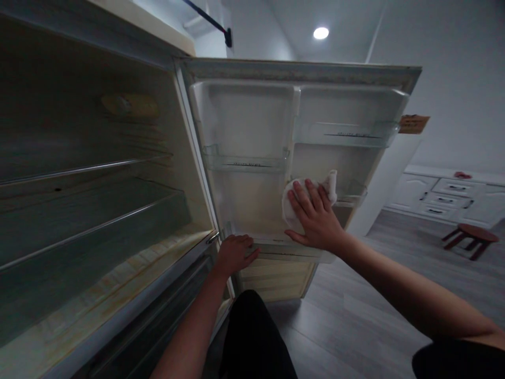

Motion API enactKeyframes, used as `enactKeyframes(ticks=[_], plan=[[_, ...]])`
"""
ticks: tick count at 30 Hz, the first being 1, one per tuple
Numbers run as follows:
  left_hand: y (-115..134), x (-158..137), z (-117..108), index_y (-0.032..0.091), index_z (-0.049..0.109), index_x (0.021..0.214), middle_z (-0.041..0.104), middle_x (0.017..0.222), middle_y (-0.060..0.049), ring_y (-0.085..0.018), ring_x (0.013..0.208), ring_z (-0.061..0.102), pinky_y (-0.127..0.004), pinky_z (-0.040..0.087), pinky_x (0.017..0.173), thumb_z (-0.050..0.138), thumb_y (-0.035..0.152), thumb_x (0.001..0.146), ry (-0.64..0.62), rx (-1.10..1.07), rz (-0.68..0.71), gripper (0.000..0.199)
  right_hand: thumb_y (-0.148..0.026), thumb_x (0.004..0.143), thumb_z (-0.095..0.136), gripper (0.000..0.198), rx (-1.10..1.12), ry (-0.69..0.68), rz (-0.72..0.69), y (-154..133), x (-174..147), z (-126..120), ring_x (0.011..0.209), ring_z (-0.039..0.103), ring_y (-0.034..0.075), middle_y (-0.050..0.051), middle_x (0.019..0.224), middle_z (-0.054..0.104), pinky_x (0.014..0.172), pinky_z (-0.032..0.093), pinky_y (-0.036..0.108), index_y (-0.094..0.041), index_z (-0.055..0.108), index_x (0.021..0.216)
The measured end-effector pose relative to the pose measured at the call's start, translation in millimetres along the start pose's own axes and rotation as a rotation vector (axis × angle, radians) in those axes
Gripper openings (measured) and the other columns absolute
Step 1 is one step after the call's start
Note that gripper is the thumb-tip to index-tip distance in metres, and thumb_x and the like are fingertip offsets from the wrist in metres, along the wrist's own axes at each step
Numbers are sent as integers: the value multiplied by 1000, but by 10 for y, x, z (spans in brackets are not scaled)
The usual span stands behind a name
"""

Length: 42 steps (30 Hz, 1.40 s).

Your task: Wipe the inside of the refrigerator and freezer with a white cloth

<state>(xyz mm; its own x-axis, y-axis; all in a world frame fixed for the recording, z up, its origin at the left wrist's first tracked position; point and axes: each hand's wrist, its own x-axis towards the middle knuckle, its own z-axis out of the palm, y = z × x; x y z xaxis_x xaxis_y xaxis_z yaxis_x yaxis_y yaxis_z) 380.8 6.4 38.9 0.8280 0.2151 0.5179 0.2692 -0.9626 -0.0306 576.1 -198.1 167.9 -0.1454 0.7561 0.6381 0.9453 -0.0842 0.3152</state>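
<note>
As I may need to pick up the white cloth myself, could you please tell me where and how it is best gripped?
I'd pinch the white cloth by its narrow bunched end, coming from the picture's right: that end sticks up beyond the fingertips, while the right hand lies spread over much of the rest.

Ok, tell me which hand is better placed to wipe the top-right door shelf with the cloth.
Probably the right hand: it lies spread over the white cloth, below that shelf. The left hand is lower and farther, near the bottom shelf.
</note>
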Motion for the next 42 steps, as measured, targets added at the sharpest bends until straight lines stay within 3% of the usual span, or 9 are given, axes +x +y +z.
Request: enactKeyframes(ticks=[8, 15, 20, 25, 29, 31, 34, 38, 42], plan=[[38, 43, 28, 19, 69, 87, 74, 84, -6, -23, 78, 70, -37, 44, 77, 57, 48, 98, 1, 18, -26, 33, -23, 104, 38, 66, 10, 145, 184, 70, 132, 349, 158, 23, 34, 9, 168, 31, 129, 10, 62, -24, 22, 168], [100, 135, 85, 20, 68, 91, 74, 89, -6, -24, 83, 69, -38, 45, 79, 53, 48, 101, 18, 22, -48, 34, -18, 100, 42, 65, -189, 285, 243, 836, -254, 309, 142, 47, 34, 20, 145, 56, 126, 16, 68, -17, 32, 164], [183, 246, 111, 20, 69, 93, 74, 90, -7, -26, 83, 70, -40, 46, 78, 53, 48, 100, 34, 14, -78, 34, -29, 94, 49, 73, -147, 372, 248, 1247, -529, 410, 154, 26, 41, 26, 155, 39, 120, 23, 72, -9, 32, 162], [207, 284, 139, 19, 69, 90, 74, 87, -8, -27, 81, 69, -40, 46, 77, 54, 47, 99, 41, 25, -100, 33, -43, 86, 53, 65, 293, 374, 338, 587, -518, 1065, 152, 31, 39, 25, 151, 45, 121, 27, 67, -14, 54, 145], [156, 239, 163, 20, 69, 90, 73, 86, -8, -26, 81, 69, -40, 46, 76, 53, 48, 99, 49, 37, -69, 33, -50, 96, 27, 68, 863, 502, 804, 7, -107, 1379, 132, 57, 31, 24, 142, 55, 106, 49, 61, -14, 42, 151], [130, 204, 159, 20, 69, 91, 73, 86, -7, -25, 82, 69, -39, 46, 76, 52, 49, 100, 43, 38, -48, 35, -52, 97, 13, 70, 1202, 577, 948, -78, 99, 1254, 119, 65, 27, 21, 136, 60, 97, 56, 57, -18, 37, 153], [106, 146, 124, 20, 68, 89, 72, 85, -7, -24, 80, 69, -39, 45, 76, 51, 50, 101, 14, 41, -38, 37, -60, 96, 6, 76, 1555, 569, 877, 16, 186, 800, 113, 68, 25, 17, 127, 66, 101, 54, 55, -22, 44, 149], [79, 72, 56, 20, 66, 86, 72, 85, -6, -23, 81, 69, -39, 43, 78, 52, 52, 99, 0, 20, -34, 37, -54, 94, 4, 77, 1468, 607, 791, 324, -55, 214, 109, 69, 30, 17, 113, 71, 100, 52, 61, -24, 55, 143], [59, 22, 3, 21, 66, 84, 72, 84, -5, -23, 83, 69, -38, 43, 80, 56, 49, 97, 2, -25, -22, 33, -45, 94, 3, 76, 1300, 849, 835, 229, -177, 118, 114, 67, 33, 19, 117, 70, 94, 54, 63, -24, 49, 151]])
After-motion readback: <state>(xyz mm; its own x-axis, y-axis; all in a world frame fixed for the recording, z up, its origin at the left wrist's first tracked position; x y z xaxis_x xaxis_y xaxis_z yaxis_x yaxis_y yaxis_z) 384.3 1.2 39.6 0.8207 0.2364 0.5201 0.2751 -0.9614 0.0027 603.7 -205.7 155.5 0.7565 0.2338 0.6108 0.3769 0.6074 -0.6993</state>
